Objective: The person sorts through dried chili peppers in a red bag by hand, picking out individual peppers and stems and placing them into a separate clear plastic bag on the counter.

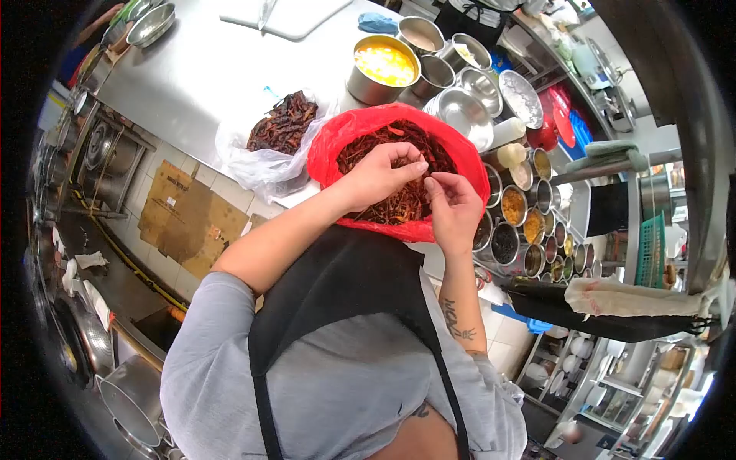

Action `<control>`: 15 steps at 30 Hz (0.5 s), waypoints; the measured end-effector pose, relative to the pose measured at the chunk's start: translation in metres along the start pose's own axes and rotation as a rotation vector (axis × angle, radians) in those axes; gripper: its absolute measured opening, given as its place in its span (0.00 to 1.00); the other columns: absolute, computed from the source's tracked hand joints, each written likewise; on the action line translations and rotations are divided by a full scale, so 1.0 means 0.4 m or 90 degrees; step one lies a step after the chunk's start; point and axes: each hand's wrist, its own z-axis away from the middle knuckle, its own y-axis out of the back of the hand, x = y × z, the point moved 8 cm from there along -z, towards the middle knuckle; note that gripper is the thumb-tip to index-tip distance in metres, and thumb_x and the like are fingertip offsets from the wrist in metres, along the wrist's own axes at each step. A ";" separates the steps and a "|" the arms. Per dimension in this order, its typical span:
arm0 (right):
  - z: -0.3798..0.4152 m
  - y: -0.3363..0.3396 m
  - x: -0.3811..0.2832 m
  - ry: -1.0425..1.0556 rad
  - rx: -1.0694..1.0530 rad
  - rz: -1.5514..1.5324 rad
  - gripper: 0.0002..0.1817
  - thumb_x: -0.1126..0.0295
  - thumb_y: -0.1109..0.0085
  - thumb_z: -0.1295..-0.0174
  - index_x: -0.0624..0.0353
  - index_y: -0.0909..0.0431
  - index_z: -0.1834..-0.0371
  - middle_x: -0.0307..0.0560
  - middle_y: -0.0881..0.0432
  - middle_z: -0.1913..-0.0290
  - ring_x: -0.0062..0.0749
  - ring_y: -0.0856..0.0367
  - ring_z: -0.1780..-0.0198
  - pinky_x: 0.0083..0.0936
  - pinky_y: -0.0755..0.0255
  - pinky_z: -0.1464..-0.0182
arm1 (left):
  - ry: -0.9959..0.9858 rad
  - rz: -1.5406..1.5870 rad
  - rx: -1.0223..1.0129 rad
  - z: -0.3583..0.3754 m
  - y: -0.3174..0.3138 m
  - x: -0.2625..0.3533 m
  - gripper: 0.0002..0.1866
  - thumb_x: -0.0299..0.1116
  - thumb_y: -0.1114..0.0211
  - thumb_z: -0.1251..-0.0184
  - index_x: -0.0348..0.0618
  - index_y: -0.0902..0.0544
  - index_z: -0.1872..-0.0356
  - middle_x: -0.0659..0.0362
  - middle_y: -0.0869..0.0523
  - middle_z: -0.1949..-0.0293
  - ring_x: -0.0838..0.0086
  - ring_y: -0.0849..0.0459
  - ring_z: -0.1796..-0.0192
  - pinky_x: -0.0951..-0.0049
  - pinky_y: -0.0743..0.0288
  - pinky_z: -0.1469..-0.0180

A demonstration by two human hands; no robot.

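A red plastic bag point(326, 146), open at the top, is full of thin dark-red dried chillies point(376, 203). Over its middle is my left hand point(387, 175), fingers curled and thumb stretched toward the other hand. Close beside it, my right hand point(455, 205) has its fingertips pinched together. The fingertips of both hands nearly meet above the chillies, and whatever is between them is too small to make out. To the left lies a clear white plastic bag point(234, 149) holding larger, darker dried chillies point(284, 124).
A pot of yellow liquid point(385, 65) stands behind the red bag, near several metal pots and bowls point(464, 115). Tins of seasonings point(514, 205) crowd the right side. A white cutting board point(287, 17) with a knife point(266, 14) lies at the far edge. Flattened cardboard point(184, 218) covers floor tiles.
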 end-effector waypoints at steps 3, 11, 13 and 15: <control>-0.014 0.004 0.010 -0.001 -0.035 0.031 0.05 0.77 0.35 0.34 0.66 0.16 0.57 0.36 0.15 0.65 0.12 0.24 0.68 0.14 0.29 0.66 | 0.051 0.123 -0.012 -0.006 0.008 -0.023 0.09 0.39 0.40 0.22 0.46 0.22 0.60 0.72 0.29 0.75 0.88 0.36 0.78 0.83 0.45 0.77; -0.054 -0.063 0.023 -0.036 -0.057 0.155 0.05 0.76 0.33 0.37 0.66 0.15 0.60 0.42 0.15 0.67 0.18 0.21 0.66 0.20 0.27 0.63 | 0.065 0.215 0.109 -0.010 0.078 -0.074 0.12 0.41 0.44 0.19 0.47 0.23 0.63 0.70 0.29 0.74 0.86 0.35 0.75 0.81 0.44 0.76; -0.058 -0.088 0.014 0.075 -0.126 0.166 0.05 0.77 0.34 0.38 0.65 0.15 0.61 0.46 0.15 0.67 0.25 0.19 0.66 0.23 0.26 0.61 | 0.080 0.254 0.122 -0.012 0.085 -0.082 0.12 0.41 0.44 0.19 0.46 0.23 0.63 0.68 0.27 0.72 0.84 0.33 0.73 0.80 0.42 0.75; -0.049 -0.107 0.013 0.120 -0.207 0.187 0.05 0.77 0.34 0.40 0.65 0.15 0.62 0.49 0.15 0.68 0.32 0.18 0.66 0.26 0.26 0.60 | 0.102 0.288 0.147 -0.010 0.095 -0.096 0.12 0.41 0.45 0.19 0.46 0.22 0.62 0.67 0.25 0.70 0.83 0.31 0.72 0.80 0.40 0.74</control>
